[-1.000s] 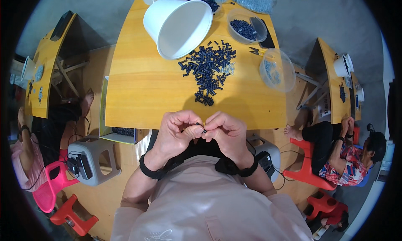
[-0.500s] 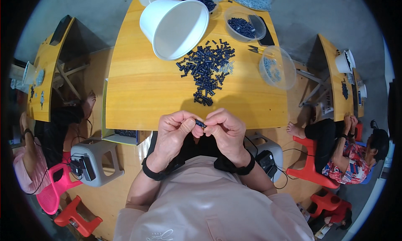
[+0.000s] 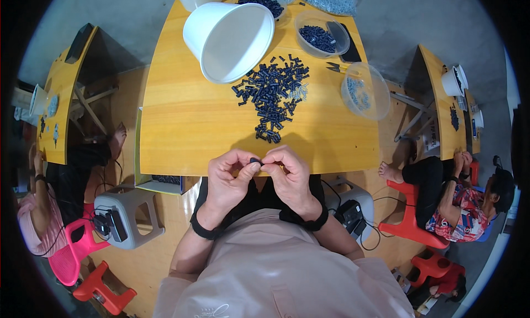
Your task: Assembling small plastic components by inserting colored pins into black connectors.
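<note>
Just past the table's near edge, my left hand [image 3: 227, 177] pinches a small dark plastic part [image 3: 255, 160] between thumb and fingertips. Close against it, my right hand [image 3: 289, 177] has its thumb and fingers pressed together; whatever they grip is hidden. Beyond my hands lies a pile of similar dark plastic parts [image 3: 273, 86], narrowing toward me. Several small pale blue-grey pieces [image 3: 298, 92] lie at the pile's right side.
A white tub [image 3: 201, 47] lies tipped behind the pile. To the right stand a clear bowl with pale pieces [image 3: 381, 88], yellow-handled snips [image 3: 338, 68] and a bowl of dark parts [image 3: 342, 41]. Beside me are stools [image 3: 135, 229]; people sit at tables on both sides.
The dark part has turned in my fingers and shows less of its length. My right hand has shifted left, and its fingers have drawn together.
</note>
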{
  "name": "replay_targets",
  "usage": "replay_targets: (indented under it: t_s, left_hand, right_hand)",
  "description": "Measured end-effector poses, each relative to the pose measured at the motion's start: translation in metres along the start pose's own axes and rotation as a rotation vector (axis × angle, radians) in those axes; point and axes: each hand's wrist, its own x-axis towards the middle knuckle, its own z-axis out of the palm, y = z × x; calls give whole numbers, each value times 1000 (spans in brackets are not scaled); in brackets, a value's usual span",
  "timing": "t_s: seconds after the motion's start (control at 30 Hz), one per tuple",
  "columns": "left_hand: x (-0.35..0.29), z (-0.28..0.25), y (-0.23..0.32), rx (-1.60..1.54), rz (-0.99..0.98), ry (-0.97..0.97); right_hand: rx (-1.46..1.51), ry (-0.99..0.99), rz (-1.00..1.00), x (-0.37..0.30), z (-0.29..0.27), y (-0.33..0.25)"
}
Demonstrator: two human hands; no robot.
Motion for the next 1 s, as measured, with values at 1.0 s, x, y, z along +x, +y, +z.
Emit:
replay_targets:
  t_s: [1.0]
  left_hand:
    - [26,-12,-25,977,516,-116]
  right_hand:
    - [-347,-483,498,58,-17,-5]
